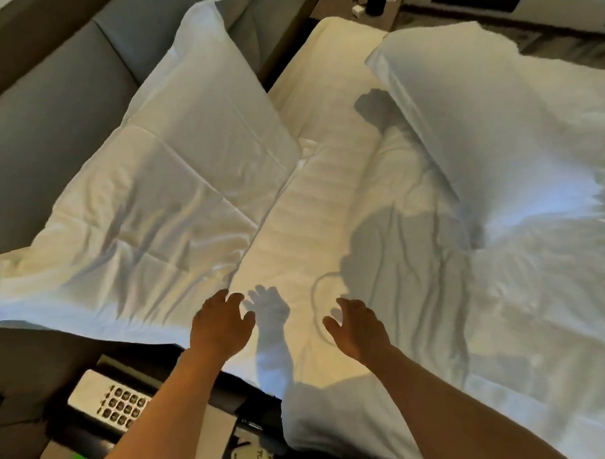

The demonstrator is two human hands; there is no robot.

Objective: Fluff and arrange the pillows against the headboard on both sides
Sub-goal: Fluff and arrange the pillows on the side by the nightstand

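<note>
A bare strip of mattress runs open between the two pillows, wide enough for a hand to pass along it toward the far nightstand. The near pillow lies flat against the grey headboard, closing that side. The other pillow sits well apart on the rumpled duvet, blocking the right. Both hands, left hand and right hand, hover spread and empty over the clear strip. A telephone crowds the bedside desk below.
</note>
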